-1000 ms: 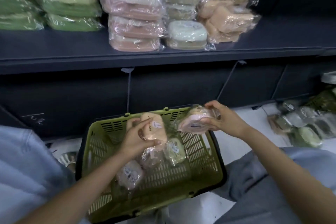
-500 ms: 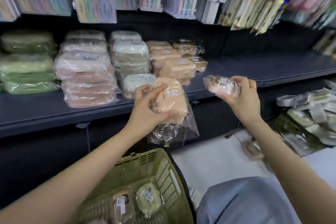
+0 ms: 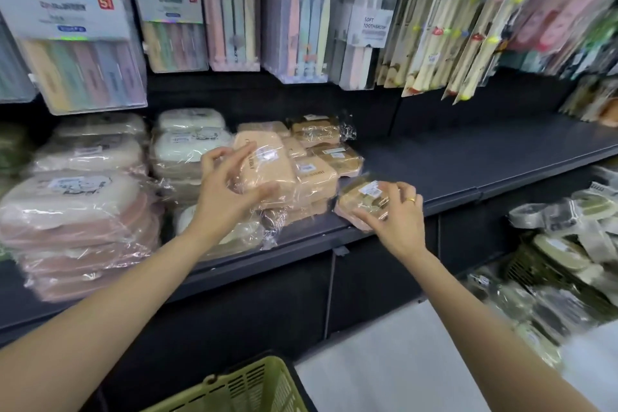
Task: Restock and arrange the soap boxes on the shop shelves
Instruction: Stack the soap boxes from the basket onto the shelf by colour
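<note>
My left hand point(image 3: 230, 191) grips a peach soap box point(image 3: 264, 165) over the peach stack point(image 3: 314, 177) at its 2 o'clock, while my right hand point(image 3: 393, 216) pinches a smaller wrapped box point(image 3: 363, 199) at the shelf point(image 3: 468, 160) edge, bare shelf toward 1 o'clock.

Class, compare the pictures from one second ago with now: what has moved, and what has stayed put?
Both hands rose from the green basket to the shelf. The left hand still grips the peach soap box; the right hand lowers its wrapped soap box onto the shelf edge. The shelf stacks are unchanged.
</note>
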